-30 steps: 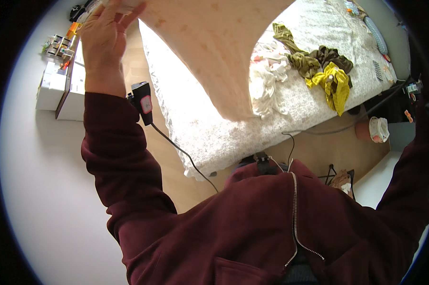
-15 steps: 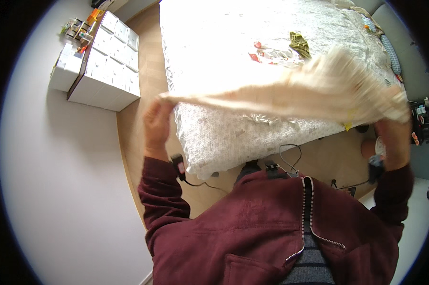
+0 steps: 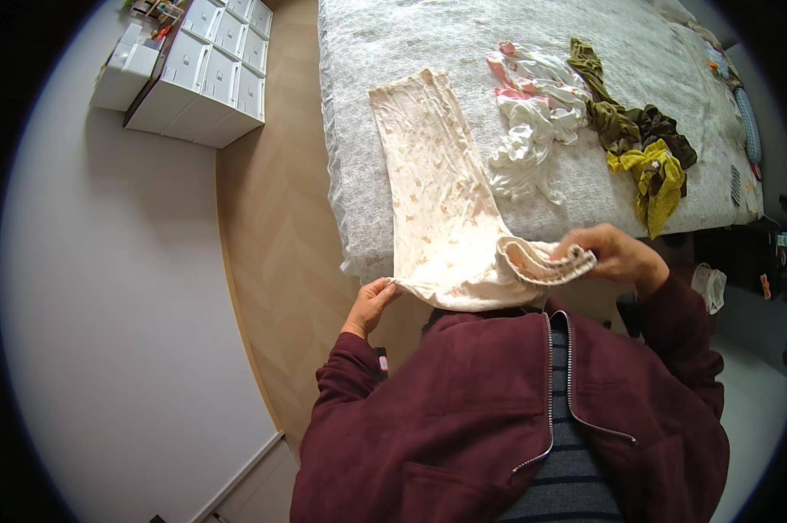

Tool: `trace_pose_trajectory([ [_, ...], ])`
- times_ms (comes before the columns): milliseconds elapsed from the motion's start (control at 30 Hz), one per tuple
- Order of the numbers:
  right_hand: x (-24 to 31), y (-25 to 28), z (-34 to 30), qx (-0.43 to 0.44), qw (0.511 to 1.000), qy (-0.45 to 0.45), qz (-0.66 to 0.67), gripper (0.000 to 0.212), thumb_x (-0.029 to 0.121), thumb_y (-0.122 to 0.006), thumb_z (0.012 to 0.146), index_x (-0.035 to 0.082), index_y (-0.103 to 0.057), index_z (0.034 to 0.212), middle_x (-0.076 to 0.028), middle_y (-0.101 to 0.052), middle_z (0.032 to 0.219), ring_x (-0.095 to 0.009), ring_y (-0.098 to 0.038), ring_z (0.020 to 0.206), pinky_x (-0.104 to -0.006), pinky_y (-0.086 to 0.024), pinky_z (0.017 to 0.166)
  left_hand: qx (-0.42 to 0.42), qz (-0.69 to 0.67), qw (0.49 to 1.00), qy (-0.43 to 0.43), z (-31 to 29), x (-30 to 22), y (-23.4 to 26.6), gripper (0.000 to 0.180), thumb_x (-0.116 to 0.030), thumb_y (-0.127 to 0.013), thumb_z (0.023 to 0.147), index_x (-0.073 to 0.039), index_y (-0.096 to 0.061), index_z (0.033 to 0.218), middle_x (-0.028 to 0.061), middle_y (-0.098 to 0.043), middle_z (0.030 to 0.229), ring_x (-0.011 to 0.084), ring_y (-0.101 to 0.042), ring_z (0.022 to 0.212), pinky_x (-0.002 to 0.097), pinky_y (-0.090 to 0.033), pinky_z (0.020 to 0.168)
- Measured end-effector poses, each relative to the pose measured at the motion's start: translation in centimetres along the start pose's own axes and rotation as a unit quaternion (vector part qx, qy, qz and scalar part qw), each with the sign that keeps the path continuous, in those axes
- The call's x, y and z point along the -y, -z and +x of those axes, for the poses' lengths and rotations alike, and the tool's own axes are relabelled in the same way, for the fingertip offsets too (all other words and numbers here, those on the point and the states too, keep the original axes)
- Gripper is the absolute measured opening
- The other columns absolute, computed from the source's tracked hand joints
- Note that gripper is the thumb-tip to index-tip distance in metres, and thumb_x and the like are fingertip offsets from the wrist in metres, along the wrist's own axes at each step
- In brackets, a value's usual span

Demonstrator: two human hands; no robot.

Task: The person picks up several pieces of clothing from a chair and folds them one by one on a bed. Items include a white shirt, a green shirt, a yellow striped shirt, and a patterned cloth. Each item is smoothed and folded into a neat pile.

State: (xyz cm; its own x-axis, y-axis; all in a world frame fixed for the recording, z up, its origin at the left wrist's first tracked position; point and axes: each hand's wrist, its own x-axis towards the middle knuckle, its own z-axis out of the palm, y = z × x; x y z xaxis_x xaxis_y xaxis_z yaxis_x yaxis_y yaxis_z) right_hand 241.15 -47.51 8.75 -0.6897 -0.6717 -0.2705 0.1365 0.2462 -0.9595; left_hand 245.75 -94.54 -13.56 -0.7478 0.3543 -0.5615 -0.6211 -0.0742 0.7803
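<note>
A pair of cream pants with a small tan print is stretched over the bed's near edge, its leg part lying flat on the cover. My left hand pinches the garment's near left edge between thumb and fingers. At the other end, my right hand is closed on the gathered waistband, which curls up in folds. Some of the right fingers are hidden behind the cloth.
On the pale bed cover lie crumpled white and pink clothes, olive garments, a dark brown one and a mustard one. White drawers stand against the left wall, beyond a strip of wood floor.
The pants were blurred and held up in the air between both hands. Now they lie on the bed, and both hands have come down and closer together, the right one moving left.
</note>
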Motion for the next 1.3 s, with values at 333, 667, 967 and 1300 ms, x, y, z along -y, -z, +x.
trace_pose_trajectory([
  [333,-6.6,14.9,26.1,-0.359,0.921,0.077,0.132,0.042,0.019,-0.072,0.088,-0.001,-0.058,0.122,-0.013,-0.066,0.108,-0.017,-0.064,0.100,-0.0306,-0.052,0.085,-0.220,-0.028,0.974,-0.039,16.5,-7.6,5.9,0.028,-0.024,-0.058,0.099,-0.006,-0.056,0.119,0.0043,-0.060,0.110,0.0145,-0.057,0.102,0.0391,-0.051,0.083],
  [667,-24.8,5.4,25.8,-0.314,0.903,-0.273,-0.106,0.070,0.040,-0.079,0.078,-0.008,-0.053,0.121,-0.023,-0.066,0.105,-0.030,-0.065,0.097,-0.0365,-0.052,0.085,-0.286,0.096,0.945,0.123,24.5,0.1,4.4,0.062,-0.031,-0.082,0.078,0.009,-0.052,0.115,0.0156,-0.061,0.107,0.0202,-0.058,0.095,0.0320,-0.049,0.083],
  [967,-29.0,3.0,27.4,-0.308,0.890,-0.320,0.105,0.050,0.027,-0.081,0.077,-0.007,-0.060,0.107,-0.010,-0.066,0.096,-0.018,-0.062,0.088,-0.0305,-0.048,0.079,-0.220,0.034,0.959,0.176,22.7,0.1,2.9,0.034,-0.021,-0.077,0.083,0.002,-0.063,0.104,0.0088,-0.068,0.099,0.0148,-0.063,0.083,0.0307,-0.052,0.076],
  [1300,-25.6,5.6,24.5,-0.280,0.925,-0.228,0.114,0.024,0.011,-0.070,0.082,-0.003,-0.067,0.101,-0.001,-0.066,0.085,-0.010,-0.058,0.076,-0.0247,-0.046,0.071,-0.131,-0.127,0.983,0.009,17.8,-7.2,0.0,0.018,-0.015,-0.066,0.093,-0.005,-0.063,0.108,0.0064,-0.069,0.099,0.0157,-0.068,0.087,0.0337,-0.060,0.071],
])
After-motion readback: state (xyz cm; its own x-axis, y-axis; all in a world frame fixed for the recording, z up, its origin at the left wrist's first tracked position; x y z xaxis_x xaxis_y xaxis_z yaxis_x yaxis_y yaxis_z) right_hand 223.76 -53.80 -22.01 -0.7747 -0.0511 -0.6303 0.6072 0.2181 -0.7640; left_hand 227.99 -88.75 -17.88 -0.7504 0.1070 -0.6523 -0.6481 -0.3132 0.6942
